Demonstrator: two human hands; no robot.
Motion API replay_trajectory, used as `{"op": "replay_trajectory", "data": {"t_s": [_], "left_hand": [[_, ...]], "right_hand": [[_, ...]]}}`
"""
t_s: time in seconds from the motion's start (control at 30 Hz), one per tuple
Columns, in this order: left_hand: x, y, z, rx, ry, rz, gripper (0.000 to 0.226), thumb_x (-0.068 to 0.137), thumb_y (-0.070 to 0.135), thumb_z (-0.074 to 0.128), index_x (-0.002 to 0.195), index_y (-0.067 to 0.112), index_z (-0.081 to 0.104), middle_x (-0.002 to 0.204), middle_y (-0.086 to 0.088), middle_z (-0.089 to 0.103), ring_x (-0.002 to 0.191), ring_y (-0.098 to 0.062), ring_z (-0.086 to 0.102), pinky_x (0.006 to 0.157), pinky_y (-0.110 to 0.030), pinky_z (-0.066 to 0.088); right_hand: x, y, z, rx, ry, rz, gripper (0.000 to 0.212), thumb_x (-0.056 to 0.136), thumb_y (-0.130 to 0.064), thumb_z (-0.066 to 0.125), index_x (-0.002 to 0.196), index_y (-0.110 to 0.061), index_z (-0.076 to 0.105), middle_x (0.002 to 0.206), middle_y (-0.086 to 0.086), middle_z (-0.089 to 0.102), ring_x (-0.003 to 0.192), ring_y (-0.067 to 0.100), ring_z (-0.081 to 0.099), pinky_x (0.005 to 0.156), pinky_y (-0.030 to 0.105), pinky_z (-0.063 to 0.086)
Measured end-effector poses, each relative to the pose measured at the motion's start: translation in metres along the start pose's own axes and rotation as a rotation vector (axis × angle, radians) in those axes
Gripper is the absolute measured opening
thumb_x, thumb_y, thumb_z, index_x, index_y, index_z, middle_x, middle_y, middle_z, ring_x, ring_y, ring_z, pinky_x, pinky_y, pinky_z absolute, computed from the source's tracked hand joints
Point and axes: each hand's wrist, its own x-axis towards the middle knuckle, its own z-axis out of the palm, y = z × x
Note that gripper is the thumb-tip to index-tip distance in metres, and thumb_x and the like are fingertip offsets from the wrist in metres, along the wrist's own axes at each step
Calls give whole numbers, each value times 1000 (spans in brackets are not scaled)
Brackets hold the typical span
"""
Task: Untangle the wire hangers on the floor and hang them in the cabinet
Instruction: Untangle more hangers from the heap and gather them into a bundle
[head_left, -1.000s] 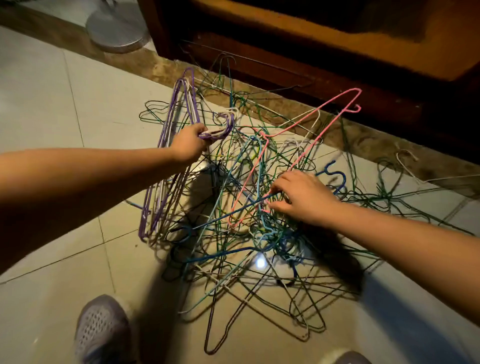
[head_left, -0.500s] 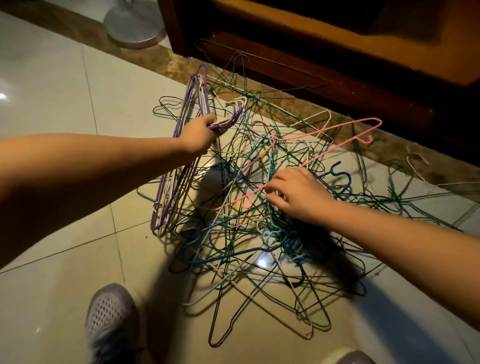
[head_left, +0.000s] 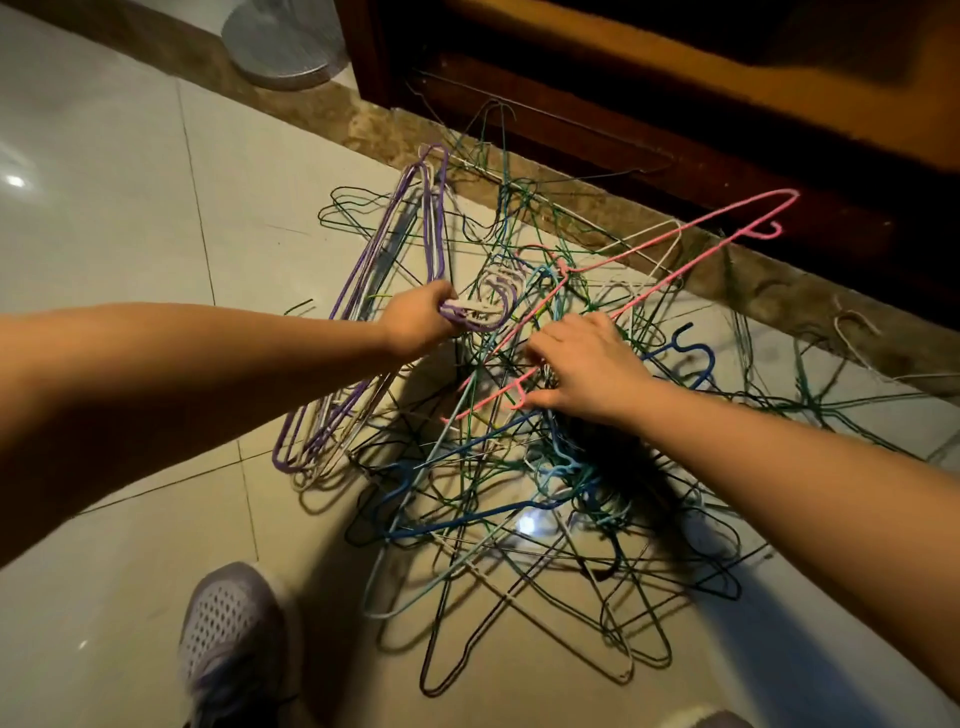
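Home: tiled floor (head_left: 130, 218), wooden cabinet (head_left: 649, 130)

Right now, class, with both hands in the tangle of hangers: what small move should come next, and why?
Probably lift the pink hanger up and away with the right hand. Its hooked end already sticks up above the pile, while its lower end is still threaded among green and blue wires. The left hand already holds the sorted purple and white bundle aside.

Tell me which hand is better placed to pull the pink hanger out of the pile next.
Right. The right hand already has its fingers at the pink hanger, whose hooked end sticks up above the tangle. The left hand is closed on a bundle of purple and white hangers.
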Motion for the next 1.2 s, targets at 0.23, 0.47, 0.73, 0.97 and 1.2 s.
{"op": "replay_trajectory", "data": {"t_s": [0.23,0.47,0.73,0.97,1.2], "left_hand": [[1,0,15,59,-7,-49,37,77,25,72,107,11,56,102,-8,65,91,-25,59,67,-27,38],[1,0,20,108,-19,-31,47,77,26,72,116,9,53,111,-11,64,98,-28,59,78,-30,43],[1,8,2,3,99,-33,15,89,15,58,102,9,57,98,-14,64,90,-30,59,71,-34,46],[13,7,-30,-45,236,-72,16,93,23,53,104,11,57,93,-11,61,76,-22,52,54,-29,36],[18,0,-39,6,258,-82,12,94,24,52,98,13,53,86,-7,54,68,-20,47,49,-28,30]], "right_hand": [[-1,11,-4,-110,89,2,39,89,-54,44,111,-25,57,110,-2,51,112,20,39,99,36,17],[1,42,-17,-66,281,98,69,85,-62,17,89,-15,67,87,6,57,95,28,48,89,38,23],[-2,23,-16,-93,84,16,56,92,-57,21,106,-19,59,103,2,56,106,23,45,95,37,27],[7,-13,-7,133,-68,-130,43,93,-47,46,128,-23,46,123,1,52,115,20,48,94,32,40],[28,47,-19,285,198,291,44,92,-46,47,129,-22,50,131,4,53,121,23,46,104,41,35]]}}
